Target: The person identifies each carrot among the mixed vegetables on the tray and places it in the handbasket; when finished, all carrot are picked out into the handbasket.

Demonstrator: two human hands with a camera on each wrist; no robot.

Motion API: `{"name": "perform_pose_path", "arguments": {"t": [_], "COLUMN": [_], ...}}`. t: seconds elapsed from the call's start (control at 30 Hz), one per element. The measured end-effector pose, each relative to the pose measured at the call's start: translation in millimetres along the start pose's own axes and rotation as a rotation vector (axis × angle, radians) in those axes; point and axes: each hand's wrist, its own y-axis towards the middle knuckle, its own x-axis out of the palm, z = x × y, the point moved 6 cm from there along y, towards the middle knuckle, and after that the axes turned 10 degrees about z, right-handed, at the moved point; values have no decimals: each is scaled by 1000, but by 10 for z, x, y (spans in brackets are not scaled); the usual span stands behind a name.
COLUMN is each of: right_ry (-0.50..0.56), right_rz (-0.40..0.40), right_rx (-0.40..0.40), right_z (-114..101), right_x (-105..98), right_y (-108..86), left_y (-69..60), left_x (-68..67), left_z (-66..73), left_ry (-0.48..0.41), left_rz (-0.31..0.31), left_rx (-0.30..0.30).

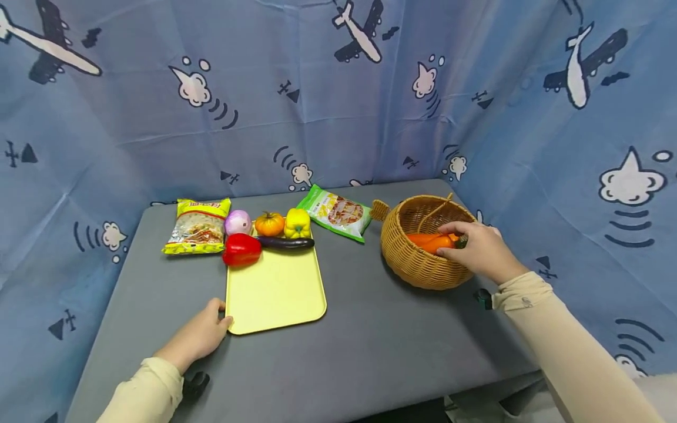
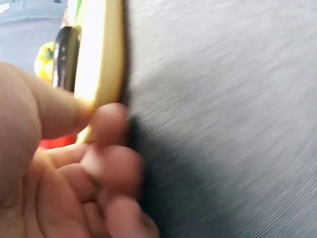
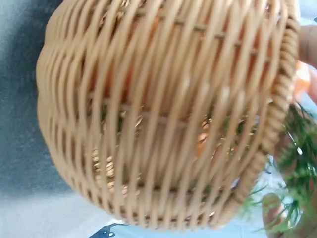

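My left hand (image 1: 200, 332) pinches the near left corner of a yellow tray (image 1: 275, 294); in the left wrist view the thumb lies on the tray's rim (image 2: 106, 64) with curled fingers beside it. A red bell pepper (image 1: 242, 249) and an eggplant (image 1: 285, 242) lie across the tray's far part, with a small orange pumpkin (image 1: 270, 224) and a yellow bell pepper (image 1: 297, 223) behind. My right hand (image 1: 481, 249) reaches over the rim of a wicker basket (image 1: 418, 267) and grips a carrot (image 1: 423, 241) near its leafy green top (image 3: 299, 153). Basket weave hides much of the inside in the right wrist view.
A purple onion (image 1: 238, 222) sits at the tray's far left corner, next to a yellow food packet (image 1: 198, 226). A green food packet (image 1: 338, 212) lies between tray and basket. Blue printed curtain (image 1: 254, 106) surrounds the grey table (image 1: 365, 329).
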Motion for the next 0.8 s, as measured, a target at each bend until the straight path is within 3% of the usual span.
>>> {"name": "perform_pose_path", "arguments": {"t": [0.17, 0.27, 0.4, 0.63, 0.8], "right_ry": [-18, -17, -2, 26, 66], "right_rz": [24, 75, 158, 220, 221], "right_rx": [6, -53, -154, -280, -356], "right_z": [4, -90, -307, -782, -1063], "right_x": [-122, -186, -243, -179, -47], "right_y": [-101, -129, -137, -182, -264], "left_y": [61, 68, 60, -91, -261], "left_x": [-105, -231, -421, -638, -707], "left_z": [273, 464, 733, 1149, 1339], "left_ry": [117, 164, 179, 201, 176], "left_rz": [4, 64, 165, 353, 458], "left_rx": [42, 79, 174, 483, 688]}}
